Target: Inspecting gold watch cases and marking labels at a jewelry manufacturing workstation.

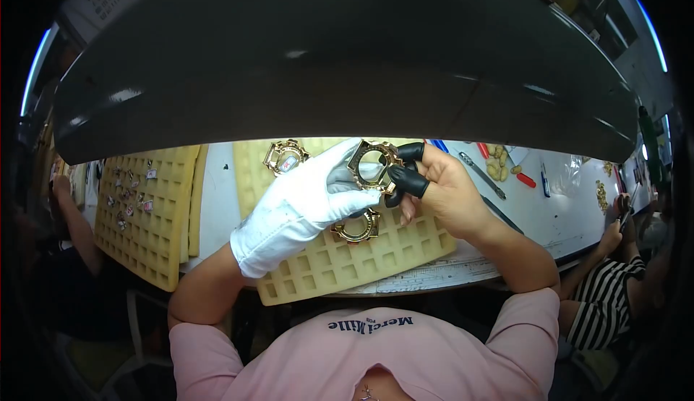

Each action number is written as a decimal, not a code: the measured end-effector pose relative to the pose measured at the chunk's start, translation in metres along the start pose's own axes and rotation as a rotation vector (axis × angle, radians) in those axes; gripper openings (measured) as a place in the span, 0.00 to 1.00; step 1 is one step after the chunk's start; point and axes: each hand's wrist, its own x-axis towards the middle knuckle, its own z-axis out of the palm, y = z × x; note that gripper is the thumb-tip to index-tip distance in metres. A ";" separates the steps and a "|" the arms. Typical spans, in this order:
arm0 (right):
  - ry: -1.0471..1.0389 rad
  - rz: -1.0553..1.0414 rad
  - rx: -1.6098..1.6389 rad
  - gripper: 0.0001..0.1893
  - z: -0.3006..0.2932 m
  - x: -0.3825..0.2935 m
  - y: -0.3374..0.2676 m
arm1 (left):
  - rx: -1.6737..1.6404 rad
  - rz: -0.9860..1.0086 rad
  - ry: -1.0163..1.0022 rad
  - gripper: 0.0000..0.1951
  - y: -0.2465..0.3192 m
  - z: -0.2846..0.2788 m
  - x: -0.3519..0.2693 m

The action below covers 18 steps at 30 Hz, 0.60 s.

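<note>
My left hand [303, 200], in a white glove, has its fingers and thumb around a gold-coloured watch case [373, 168]. My right hand [434, 178] pinches the same case from the right, with black finger cots on the thumb and fingers. The case is tilted, and its round opening faces up. A second gold watch case [282, 157] bearing a small label lies on the yellow foam tray [347, 262] beyond my left hand. A third gold watch case [362, 227] rests on the tray just below my hands, partly hidden by the glove.
A dark lamp hood [347, 75] hangs low across the far side. Another foam tray [146, 216] with small tagged pieces stands left. At right are tweezers [482, 176], yellow finger cots [496, 162], a red-capped pen [526, 180] and a co-worker's hand [611, 235].
</note>
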 end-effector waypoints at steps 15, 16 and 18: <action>0.012 -0.039 -0.111 0.10 0.000 -0.003 -0.001 | 0.348 0.230 -0.119 0.25 -0.016 -0.011 0.000; 0.005 -0.044 -0.114 0.10 0.001 -0.003 -0.004 | 0.108 0.093 -0.087 0.25 -0.018 -0.009 0.001; -0.028 -0.066 -0.112 0.11 0.001 -0.002 -0.006 | 0.243 0.181 -0.112 0.25 -0.016 -0.009 -0.002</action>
